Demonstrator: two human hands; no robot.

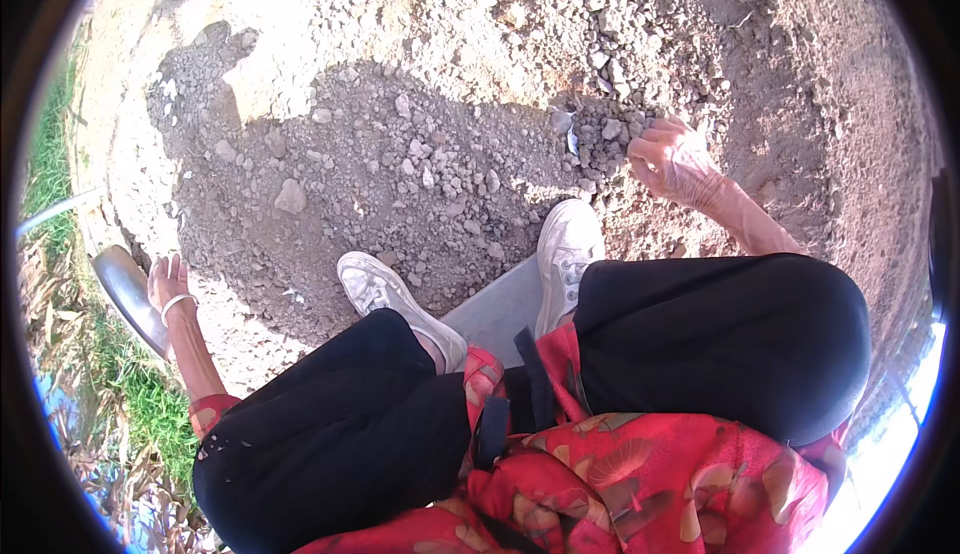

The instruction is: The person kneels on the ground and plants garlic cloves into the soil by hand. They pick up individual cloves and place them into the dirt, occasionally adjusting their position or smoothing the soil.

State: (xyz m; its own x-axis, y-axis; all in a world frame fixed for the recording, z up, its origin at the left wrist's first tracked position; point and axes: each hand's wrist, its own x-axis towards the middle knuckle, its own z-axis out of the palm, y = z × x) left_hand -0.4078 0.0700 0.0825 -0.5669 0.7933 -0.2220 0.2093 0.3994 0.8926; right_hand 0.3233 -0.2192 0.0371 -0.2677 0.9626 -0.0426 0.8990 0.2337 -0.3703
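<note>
Loose, cloddy soil (pixel 420 156) lies before me, partly in shadow. My right hand (pixel 670 156) reaches down to the soil on the right, fingers curled at the clods; whether it holds one is hidden. Just left of it a small white scrap (pixel 573 136) lies among the clods. My left hand (pixel 169 284), with a pale bangle at the wrist, is at the far left beside the rim of a round metal pan (pixel 133 299). Its fingers are extended and slightly apart, and no object shows in them.
A flat grey board (pixel 499 303) lies between my white shoes (pixel 570 254). Green grass (pixel 154 408) and dry leaves border the soil on the left, near a pale rod (pixel 60 210). A larger clod (pixel 290 196) rests in front of my left shoe.
</note>
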